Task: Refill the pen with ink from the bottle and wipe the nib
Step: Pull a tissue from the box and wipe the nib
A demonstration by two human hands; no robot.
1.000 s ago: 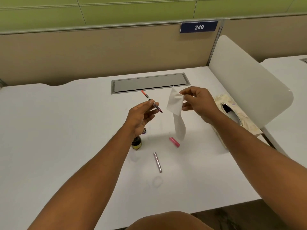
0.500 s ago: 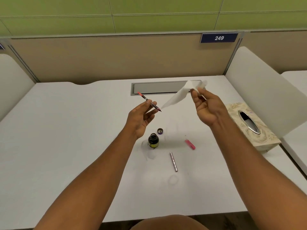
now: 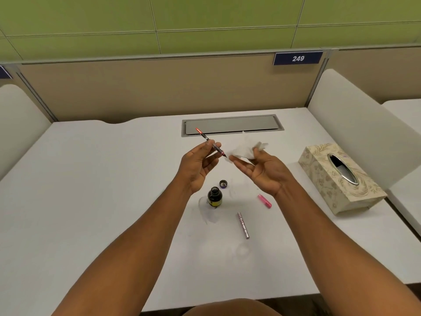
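pen (image 3: 210, 143) in left hand (image 3: 197, 166) grip, nib beside tissue (image 3: 245, 150).

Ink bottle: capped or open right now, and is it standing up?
Open and upright. The ink bottle stands on the desk with its dark mouth bare; its cap lies apart, just behind it.

Bright, even overhead light; soft faint shadows; wide-angle bending at edges; slight overall softness.

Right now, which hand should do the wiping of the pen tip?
The right hand, probably. It already holds the crumpled tissue just beside the nib, while the left hand is busy pinching the pen with its tip pointed toward the tissue.
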